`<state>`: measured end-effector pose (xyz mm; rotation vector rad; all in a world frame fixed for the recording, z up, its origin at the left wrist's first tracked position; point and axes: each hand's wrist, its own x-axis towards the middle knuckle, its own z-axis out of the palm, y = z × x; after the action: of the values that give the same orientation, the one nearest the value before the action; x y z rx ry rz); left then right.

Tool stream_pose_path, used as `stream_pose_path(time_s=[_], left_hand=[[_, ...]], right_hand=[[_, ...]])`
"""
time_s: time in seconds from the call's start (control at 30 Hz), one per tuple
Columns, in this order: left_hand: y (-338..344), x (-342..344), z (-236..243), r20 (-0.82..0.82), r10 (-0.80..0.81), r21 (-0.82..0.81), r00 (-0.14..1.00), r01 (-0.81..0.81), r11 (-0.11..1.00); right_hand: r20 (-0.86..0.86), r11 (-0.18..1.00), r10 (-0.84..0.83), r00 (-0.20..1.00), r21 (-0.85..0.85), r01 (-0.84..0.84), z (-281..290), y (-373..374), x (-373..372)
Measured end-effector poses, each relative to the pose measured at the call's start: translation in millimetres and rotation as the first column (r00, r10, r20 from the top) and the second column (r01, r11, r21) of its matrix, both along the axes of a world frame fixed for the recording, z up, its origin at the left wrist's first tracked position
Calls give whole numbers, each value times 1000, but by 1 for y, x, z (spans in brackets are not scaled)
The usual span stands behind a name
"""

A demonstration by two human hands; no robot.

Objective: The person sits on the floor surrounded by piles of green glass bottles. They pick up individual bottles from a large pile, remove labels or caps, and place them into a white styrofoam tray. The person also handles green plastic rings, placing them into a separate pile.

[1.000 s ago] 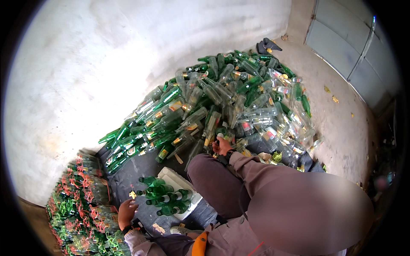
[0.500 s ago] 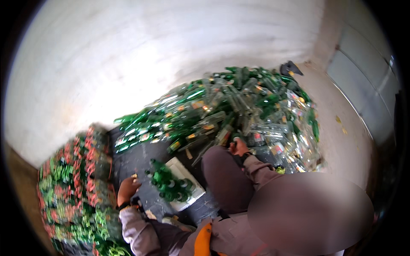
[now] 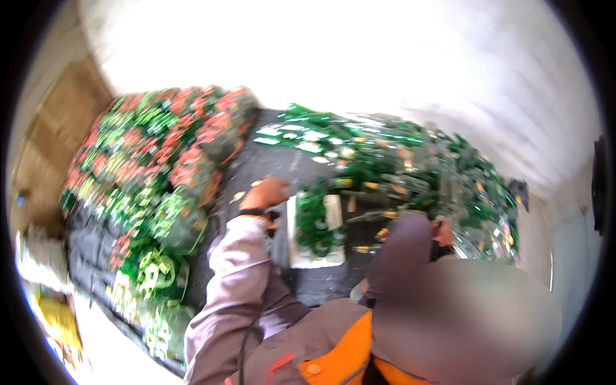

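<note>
My left hand (image 3: 268, 192), with a dark band at its wrist, hovers over the black floor sheet just left of several green glass bottles (image 3: 312, 218). These stand close together on a white board (image 3: 314, 262). Motion smears the fingers, and I cannot see anything held in them. Past my bent knee, my right hand (image 3: 441, 231) is at the near edge of a large heap of loose green and clear bottles (image 3: 410, 154). The knee partly covers that hand, and its fingers are too blurred to read.
Bundled bottles with red and green markings (image 3: 160, 147) fill the left side. Black sheeting (image 3: 247, 154) covers the floor between bundles and heap. A pale wall (image 3: 359, 51) rises behind. A brown panel (image 3: 64, 119) and a yellow thing (image 3: 58, 321) are at far left.
My view has swung left, bringing more of the bundled bottles into the picture. My left hand is now nearer the standing green bottles. My right hand stays by the heap.
</note>
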<state>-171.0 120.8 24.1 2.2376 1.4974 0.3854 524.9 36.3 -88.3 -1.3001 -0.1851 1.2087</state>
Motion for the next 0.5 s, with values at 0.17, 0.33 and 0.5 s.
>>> stream_pose_path(time_s=[0.17,0.33,0.5], left_hand=[[-3,24,9,-31,51,-88,998,-54,995],[-3,39,33,-31,80,-97,996,-83,992],[3,23,0,-37,159,-77,987,-162,984]], right_hand=[[240,991,125,963,-67,-112,69,38,0],[738,941,313,598,-155,-301,129,109,61],[771,844,-131,-623,-244,-479,110,195,7]])
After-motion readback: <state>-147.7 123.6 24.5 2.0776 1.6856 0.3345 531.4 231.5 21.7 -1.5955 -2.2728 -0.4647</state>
